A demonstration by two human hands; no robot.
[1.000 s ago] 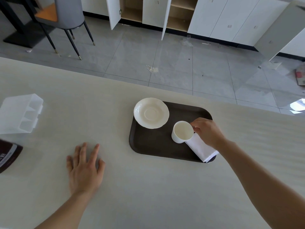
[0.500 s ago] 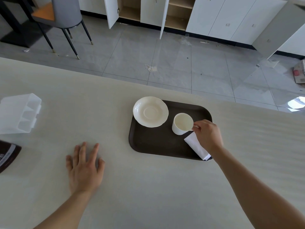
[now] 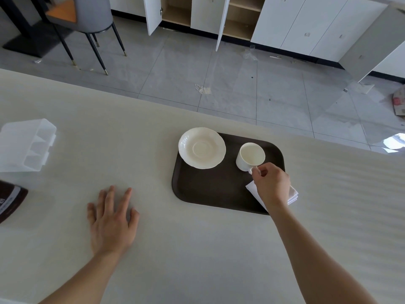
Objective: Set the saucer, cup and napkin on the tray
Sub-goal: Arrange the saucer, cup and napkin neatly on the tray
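A dark brown tray (image 3: 210,189), rectangular with rounded corners and a low raised rim, lies flat on a pale, faintly grained countertop (image 3: 197,249); its surface looks matte and slightly pebbled. At the tray's far left corner sits a cream saucer (image 3: 201,148), round, glossy, with a gently scalloped edge and a shallow circular well at its centre; its left rim hangs over the tray's edge. On the far right part of the tray is a plain white cup (image 3: 251,156), smooth and cylindrical, upright, empty inside, well apart from the saucer. The right hand (image 3: 271,185) pinches the cup's small handle between thumb and forefinger, the other fingers curled in. Whether the cup's base touches the tray cannot be told. Under that hand, at the tray's near right corner, lies a folded white napkin (image 3: 292,195), soft-looking, with stacked layered edges that stick out past the tray's right rim.

To the left of the tray the left hand (image 3: 111,220) lies flat on the countertop, palm down, fingers spread, holding nothing. Much farther left of the tray a translucent plastic organiser (image 3: 26,145) with ribbed compartments rests on the countertop, and nearer the person than it, at the picture's edge, is the corner of a dark brown packet (image 3: 11,200) with a pale band.
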